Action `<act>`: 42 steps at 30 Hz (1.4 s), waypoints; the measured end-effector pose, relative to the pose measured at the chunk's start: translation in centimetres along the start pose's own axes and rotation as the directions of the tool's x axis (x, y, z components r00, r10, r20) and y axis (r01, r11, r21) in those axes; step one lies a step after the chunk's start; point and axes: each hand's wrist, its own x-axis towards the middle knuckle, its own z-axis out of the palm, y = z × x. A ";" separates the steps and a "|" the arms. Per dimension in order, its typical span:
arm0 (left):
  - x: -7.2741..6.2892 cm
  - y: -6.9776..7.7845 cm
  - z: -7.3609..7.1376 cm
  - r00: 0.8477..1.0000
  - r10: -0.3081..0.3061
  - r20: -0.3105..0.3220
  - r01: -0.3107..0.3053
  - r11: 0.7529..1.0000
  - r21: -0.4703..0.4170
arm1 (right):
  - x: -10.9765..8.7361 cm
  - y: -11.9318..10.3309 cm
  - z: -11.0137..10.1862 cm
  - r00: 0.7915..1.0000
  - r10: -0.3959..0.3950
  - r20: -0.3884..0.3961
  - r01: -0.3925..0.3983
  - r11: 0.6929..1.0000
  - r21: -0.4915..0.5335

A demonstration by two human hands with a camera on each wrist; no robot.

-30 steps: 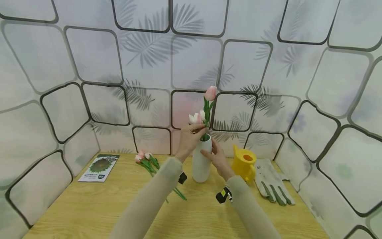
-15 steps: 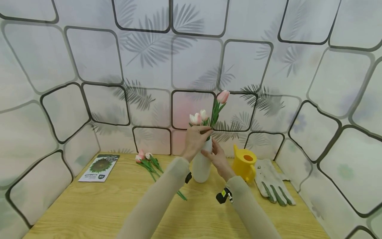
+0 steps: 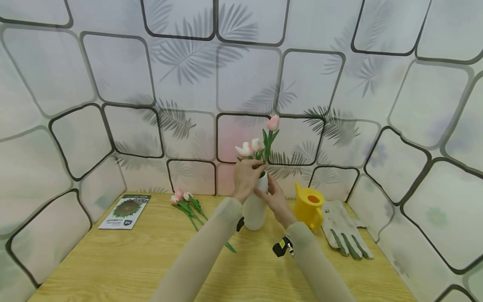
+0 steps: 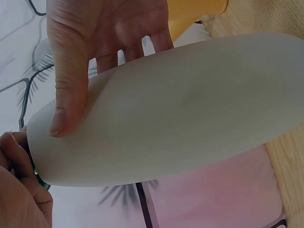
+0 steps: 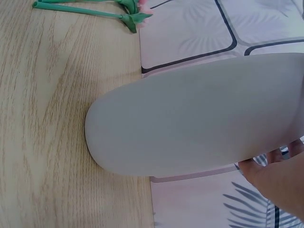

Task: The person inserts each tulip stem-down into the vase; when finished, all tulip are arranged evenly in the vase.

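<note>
A tall white vase (image 3: pixel 254 214) stands upright on the wooden table. My right hand (image 3: pixel 278 199) grips its upper right side, thumb across the front, as the left wrist view shows with the right hand's thumb (image 4: pixel 70 95) on the vase wall. At the vase mouth, my left hand (image 3: pixel 246 176) pinches the stem of a pink tulip (image 3: pixel 273 123), whose bloom rises above the fingers. Two white-pink tulips, one a white-pink tulip (image 3: pixel 245 149) and the other a paler tulip (image 3: pixel 257 145), show behind the left hand. Their lower stems are hidden by the hand and vase.
Left of the vase, several more tulips (image 3: pixel 187 205) lie on the table (image 3: pixel 113 264), partly behind the left sleeve. A sunflower seed packet (image 3: pixel 126 212) lies farther left. A yellow watering can (image 3: pixel 308 209) and grey-green gloves (image 3: pixel 343 230) are on the right. Patterned cloth walls enclose the back and sides.
The pink tulip first swung right and lower, then came partway back left. My left hand has shifted slightly right at the vase mouth. The right hand stays on the vase.
</note>
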 end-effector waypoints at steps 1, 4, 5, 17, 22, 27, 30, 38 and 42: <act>0.0 0.0 0.0 1.000 -0.003 -0.003 0.003 1.000 0.003 | 0.0 0.0 0.0 1.000 0.002 -0.001 -0.002 1.000 0.002; 0.0 0.1 0.0 1.000 -0.004 -0.007 0.004 1.000 -0.011 | 0.0 0.0 0.0 1.000 -0.003 0.005 0.003 1.000 0.001; -0.1 0.1 0.0 1.000 -0.001 -0.009 0.001 1.000 -0.020 | 0.0 0.0 0.0 1.000 -0.003 0.005 0.003 1.000 0.001; -0.9 -0.6 0.1 0.998 0.050 -0.033 -0.056 0.967 -0.248 | 0.2 0.2 0.0 1.000 -0.002 0.001 0.002 1.000 -0.014; -1.1 -1.0 -0.3 0.997 0.072 -0.030 -0.078 0.954 -0.290 | 0.1 0.1 0.1 1.000 0.001 -0.013 -0.002 1.000 -0.020; -1.1 -1.6 -0.9 0.995 0.094 -0.038 -0.101 0.938 -0.330 | 0.0 0.0 0.1 1.000 0.011 -0.019 -0.012 1.000 -0.016; -1.1 -1.8 -1.5 0.994 0.099 -0.047 -0.110 0.931 -0.349 | 0.1 0.0 0.1 1.000 0.013 -0.024 -0.013 1.000 -0.012; -1.1 -2.6 -3.1 0.989 0.124 -0.083 -0.145 0.923 -0.357 | 0.3 -0.2 0.1 1.000 0.019 -0.025 -0.019 1.000 -0.001; -1.1 -3.4 -3.6 0.987 0.129 -0.100 -0.155 0.929 -0.337 | 0.2 -0.1 0.1 0.999 0.029 -0.032 -0.029 1.000 -0.005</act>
